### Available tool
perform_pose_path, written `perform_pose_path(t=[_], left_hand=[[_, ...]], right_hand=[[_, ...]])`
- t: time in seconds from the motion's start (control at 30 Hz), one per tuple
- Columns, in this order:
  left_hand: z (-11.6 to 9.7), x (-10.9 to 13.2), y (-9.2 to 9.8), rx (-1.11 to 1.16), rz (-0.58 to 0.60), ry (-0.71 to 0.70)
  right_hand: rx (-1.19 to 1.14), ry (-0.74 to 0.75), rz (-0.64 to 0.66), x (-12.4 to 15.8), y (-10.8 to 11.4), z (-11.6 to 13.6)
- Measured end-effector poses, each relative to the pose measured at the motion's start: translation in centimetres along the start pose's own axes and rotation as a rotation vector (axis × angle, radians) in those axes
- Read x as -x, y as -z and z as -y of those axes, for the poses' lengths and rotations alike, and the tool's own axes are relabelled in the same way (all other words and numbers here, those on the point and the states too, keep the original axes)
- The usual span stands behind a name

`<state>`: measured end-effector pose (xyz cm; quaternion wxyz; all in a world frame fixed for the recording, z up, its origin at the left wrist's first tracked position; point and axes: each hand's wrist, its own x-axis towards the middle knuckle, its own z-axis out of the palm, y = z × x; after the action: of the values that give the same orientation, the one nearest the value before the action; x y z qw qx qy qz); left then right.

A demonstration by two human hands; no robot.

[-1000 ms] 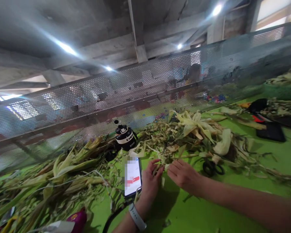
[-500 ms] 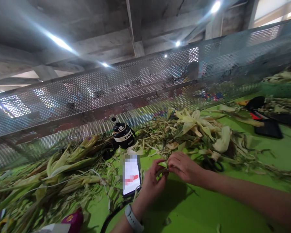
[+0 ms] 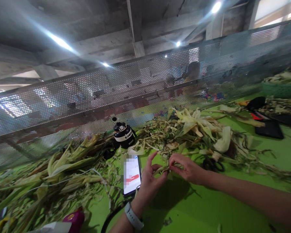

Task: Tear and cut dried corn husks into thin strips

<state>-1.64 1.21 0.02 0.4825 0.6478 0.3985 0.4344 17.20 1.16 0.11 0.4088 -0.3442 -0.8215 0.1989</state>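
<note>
A thin twisted strip of corn husk [image 3: 163, 169] runs between my two hands above the green table. My left hand [image 3: 149, 178], with a pale watch on its wrist, has the strip between thumb and curled fingers, while its index finger is raised and apart. My right hand [image 3: 185, 168] pinches the strip's other side, fingertips close to the left thumb. Just behind my hands lies a heap of dry corn husks [image 3: 194, 126]. A lit phone [image 3: 132, 176] stands left of my left hand. Beyond my right wrist are black looped handles [image 3: 213, 164], partly under husks.
A perforated screen [image 3: 92, 97] rises behind the table [image 3: 191, 210]. Against it stands a black-and-white bottle [image 3: 123, 134]. More husks [image 3: 63, 165] cover the left side, crossed by a white cable. A magenta object [image 3: 74, 220] is at front left; a dark phone-like slab [image 3: 269, 128] and green basket [image 3: 281, 89] lie right.
My left index finger has lifted and spread away from the thumb, and more of the husk strip shows. My right hand has stayed nearly in place, still pinching.
</note>
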Motion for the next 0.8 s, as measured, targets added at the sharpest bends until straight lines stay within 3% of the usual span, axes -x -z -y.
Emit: perform_pose_path(t=[0.3,0.6,0.8], left_hand=[[0.1,0.1,-0.1,0.542,-0.040,0.211],[-0.5,-0.2,0.7,0.937,0.137,0.417],[-1.4,-0.3,0.9,1.038,0.197,0.421]], right_hand=[[-0.074,-0.085,-0.151,0.0,-0.2,-0.3],[-0.139,-0.154,-0.278,0.2,-0.3,0.2],[-0.298,-0.282,-0.345,0.0,-0.5,0.5]])
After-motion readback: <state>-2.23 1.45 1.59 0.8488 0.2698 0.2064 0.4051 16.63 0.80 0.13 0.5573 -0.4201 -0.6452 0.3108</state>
